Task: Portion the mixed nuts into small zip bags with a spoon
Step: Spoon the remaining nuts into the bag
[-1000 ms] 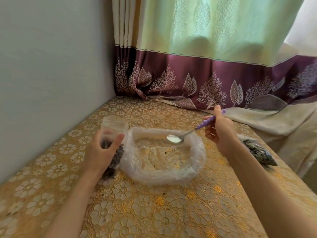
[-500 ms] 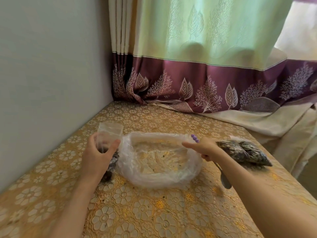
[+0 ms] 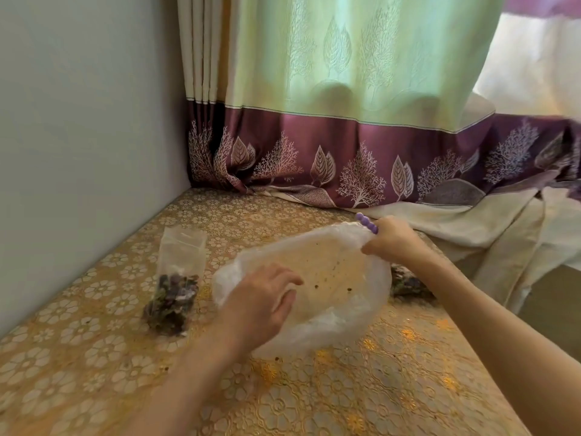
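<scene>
Landmark: the large crumpled clear plastic bag [image 3: 330, 297] in the middle of the gold floral tablecloth [image 3: 361, 401].

Right hand [image 3: 393, 239] was at the bag's far right rim, fingers curled tight, pinching the plastic edge and lifting it so the mouth tilted up. Same fist also gripped the spoon with the purple beaded handle [image 3: 367, 223]; only the handle end stuck out past the knuckles, bowl hidden.

Left hand [image 3: 262, 305] was at the bag's near left rim, fingers loosely spread and slightly bent, tips reaching into the opening and touching the plastic. Not clamped on anything that I could see.

Inside the big bag: a few dark crumbs only, the floral pattern showing through the bottom.

Left of the bag, apart from it: a small clear zip bag [image 3: 176, 278], lying on the cloth, lower part filled with dark mixed nuts [image 3: 171, 302], top empty.

Right of the bag, mostly behind the right forearm: another dark filled packet [image 3: 407, 283], touching or just beside the bag, couldn't tell which.

Behind the bag: a green and purple leaf-print curtain [image 3: 345, 121].
</scene>
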### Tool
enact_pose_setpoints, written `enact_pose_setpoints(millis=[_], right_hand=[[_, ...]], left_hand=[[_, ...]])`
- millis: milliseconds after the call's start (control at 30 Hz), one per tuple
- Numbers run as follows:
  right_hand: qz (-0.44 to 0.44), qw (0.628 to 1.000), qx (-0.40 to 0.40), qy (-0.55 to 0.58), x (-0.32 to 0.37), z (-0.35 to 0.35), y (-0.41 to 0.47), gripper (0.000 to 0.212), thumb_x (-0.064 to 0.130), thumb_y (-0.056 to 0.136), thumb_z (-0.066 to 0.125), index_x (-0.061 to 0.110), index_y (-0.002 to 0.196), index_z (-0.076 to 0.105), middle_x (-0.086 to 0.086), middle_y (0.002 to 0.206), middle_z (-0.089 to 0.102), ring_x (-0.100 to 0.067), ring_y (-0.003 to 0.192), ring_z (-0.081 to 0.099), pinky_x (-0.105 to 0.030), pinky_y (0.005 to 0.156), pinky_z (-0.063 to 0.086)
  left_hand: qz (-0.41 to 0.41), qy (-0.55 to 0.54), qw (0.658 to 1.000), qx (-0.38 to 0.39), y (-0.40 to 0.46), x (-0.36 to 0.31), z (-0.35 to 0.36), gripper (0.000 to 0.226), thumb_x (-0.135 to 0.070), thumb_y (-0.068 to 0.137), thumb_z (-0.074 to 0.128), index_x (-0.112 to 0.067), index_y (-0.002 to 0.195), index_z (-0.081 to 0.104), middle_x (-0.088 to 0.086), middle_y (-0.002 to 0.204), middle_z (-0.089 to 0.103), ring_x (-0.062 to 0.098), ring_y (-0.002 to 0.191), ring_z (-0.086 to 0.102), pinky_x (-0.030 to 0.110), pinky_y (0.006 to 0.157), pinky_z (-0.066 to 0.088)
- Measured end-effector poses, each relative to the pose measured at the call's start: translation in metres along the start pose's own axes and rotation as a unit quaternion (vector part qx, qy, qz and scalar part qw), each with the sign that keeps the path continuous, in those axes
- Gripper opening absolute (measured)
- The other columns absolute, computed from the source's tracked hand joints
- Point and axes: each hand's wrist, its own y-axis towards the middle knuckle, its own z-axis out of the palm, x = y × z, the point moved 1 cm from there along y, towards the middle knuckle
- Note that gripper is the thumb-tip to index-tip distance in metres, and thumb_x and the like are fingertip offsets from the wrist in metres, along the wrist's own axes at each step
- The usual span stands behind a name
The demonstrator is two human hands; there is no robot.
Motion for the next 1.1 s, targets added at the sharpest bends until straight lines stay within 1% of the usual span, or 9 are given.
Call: enact_pose_setpoints(millis=[100, 233, 433, 600, 733, 833, 933, 1033, 1100], right_hand=[[-0.016, 0.999, 0.032, -0.019, 0.004, -0.010, -0.005, 0.021, 0.015, 0.076, 0.070, 0.004, 0.093, 0.063, -0.005, 0.117, 0.066, -0.022, 0.085, 0.063, -0.034, 0.074, 0.052], [-0.042, 0.998, 0.048, -0.022, 0.008, -0.015, -0.010, 0.030, 0.034, 0.078, 0.073, 0.009, 0.073, 0.057, -0.003, 0.112, 0.067, -0.012, 0.057, 0.046, -0.025, 0.055, 0.039], [-0.076, 0.997, 0.003, 0.004, 0.001, 0.001, -0.016, 0.038, 0.021, 0.079, 0.067, 0.013, 0.054, 0.039, 0.002, 0.115, 0.069, -0.012, 0.048, 0.039, -0.027, 0.053, 0.038], [-0.099, 0.994, -0.032, 0.039, 0.000, 0.003, -0.021, 0.029, 0.014, 0.081, 0.063, 0.006, 0.057, 0.049, -0.004, 0.114, 0.069, -0.013, 0.049, 0.049, -0.028, 0.055, 0.048], [-0.126, 0.986, -0.067, 0.091, 0.005, -0.003, -0.026, 0.041, 0.009, 0.081, 0.062, 0.012, 0.050, 0.035, 0.002, 0.124, 0.064, -0.002, 0.034, 0.026, -0.021, 0.045, 0.034], [-0.127, 0.987, -0.033, 0.093, 0.005, -0.001, -0.028, 0.041, 0.008, 0.081, 0.061, 0.010, 0.050, 0.036, 0.011, 0.122, 0.063, 0.000, 0.037, 0.033, -0.020, 0.044, 0.037], [-0.109, 0.983, -0.083, 0.125, 0.000, -0.001, -0.029, 0.035, 0.008, 0.078, 0.063, 0.009, 0.051, 0.041, 0.012, 0.110, 0.066, -0.014, 0.053, 0.047, -0.034, 0.055, 0.049], [-0.090, 0.986, -0.089, 0.112, -0.005, -0.004, -0.030, 0.028, 0.011, 0.077, 0.066, 0.005, 0.054, 0.051, -0.001, 0.100, 0.071, -0.023, 0.067, 0.063, -0.041, 0.067, 0.055], [-0.081, 0.984, -0.110, 0.111, -0.010, -0.004, -0.030, 0.033, 0.012, 0.076, 0.066, 0.010, 0.050, 0.046, 0.005, 0.105, 0.069, -0.021, 0.067, 0.063, -0.036, 0.063, 0.052]], left_hand=[[-0.047, 0.013, 0.988, 0.144, 0.014, -0.004, 0.030, 0.049, -0.045, 0.096, 0.038, -0.029, 0.142, 0.032, -0.012, 0.147, 0.033, 0.008, 0.134, 0.028, 0.031, 0.112, 0.020], [-0.068, 0.072, 0.956, 0.274, 0.019, -0.009, 0.061, 0.057, -0.044, 0.092, 0.040, -0.025, 0.145, 0.026, -0.006, 0.151, 0.028, 0.016, 0.139, 0.023, 0.041, 0.111, 0.016], [-0.053, 0.079, 0.957, 0.275, 0.019, -0.004, 0.069, 0.053, -0.042, 0.091, 0.040, -0.026, 0.141, 0.036, -0.007, 0.149, 0.033, 0.014, 0.138, 0.023, 0.041, 0.110, 0.013], [-0.044, 0.031, 0.973, 0.226, 0.019, -0.004, 0.064, 0.039, -0.038, 0.091, 0.044, -0.025, 0.127, 0.053, -0.009, 0.135, 0.050, 0.014, 0.126, 0.042, 0.041, 0.104, 0.029], [-0.053, 0.040, 0.966, 0.251, 0.018, -0.004, 0.066, 0.040, -0.035, 0.092, 0.043, -0.028, 0.131, 0.049, -0.012, 0.142, 0.040, 0.012, 0.129, 0.037, 0.039, 0.105, 0.024], [-0.057, 0.021, 0.973, 0.222, 0.019, -0.009, 0.063, 0.031, -0.032, 0.093, 0.042, -0.026, 0.120, 0.057, -0.011, 0.129, 0.053, 0.012, 0.119, 0.046, 0.038, 0.103, 0.027], [-0.069, 0.013, 0.980, 0.184, 0.020, -0.010, 0.060, 0.028, -0.029, 0.095, 0.040, -0.027, 0.118, 0.056, -0.011, 0.123, 0.056, 0.013, 0.114, 0.050, 0.040, 0.100, 0.032], [-0.056, 0.063, 0.963, 0.257, 0.020, -0.010, 0.060, 0.034, -0.024, 0.093, 0.036, -0.030, 0.123, 0.051, -0.011, 0.127, 0.054, 0.015, 0.119, 0.045, 0.045, 0.103, 0.026], [-0.070, 0.062, 0.958, 0.272, 0.022, -0.009, 0.062, 0.037, -0.018, 0.092, 0.037, -0.030, 0.125, 0.048, -0.009, 0.127, 0.055, 0.016, 0.119, 0.046, 0.045, 0.104, 0.024]])
